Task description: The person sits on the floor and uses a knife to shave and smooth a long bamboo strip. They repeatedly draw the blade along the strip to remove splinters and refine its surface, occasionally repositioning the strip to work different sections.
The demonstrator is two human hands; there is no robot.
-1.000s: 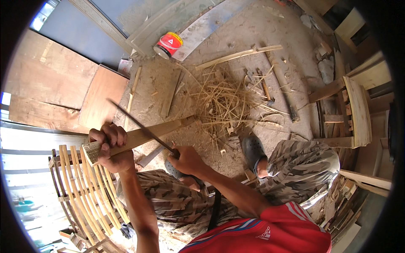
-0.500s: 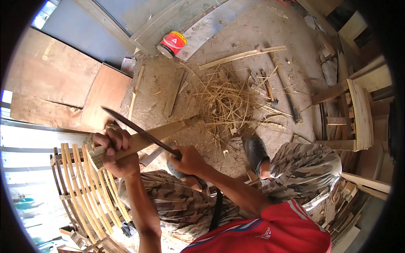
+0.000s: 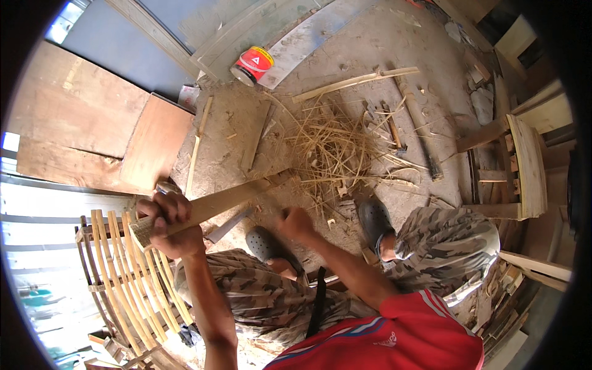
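My left hand (image 3: 169,223) is closed around the near end of a split length of bamboo (image 3: 231,200), which slants up to the right above the floor. Its far end reaches toward a heap of thin shavings (image 3: 336,151). To the right of the bamboo, my right hand (image 3: 297,223) makes a fist round the handle of a long knife. Motion smears the blade, so its exact position is hard to make out. Below the bamboo lies a flat grey strip (image 3: 227,228), close to my left clog (image 3: 265,242).
A slatted bamboo rack (image 3: 126,265) stands at the left, below plywood sheets (image 3: 80,117). A red and yellow bucket (image 3: 254,63) lies at the back. Beyond the shavings are a hammer (image 3: 394,135) and a dark pole (image 3: 422,135). A wooden frame (image 3: 524,166) is at the right.
My right hand has moved right, with the knife drawn away from the bamboo it crossed before. My left hand and the bamboo have hardly moved.
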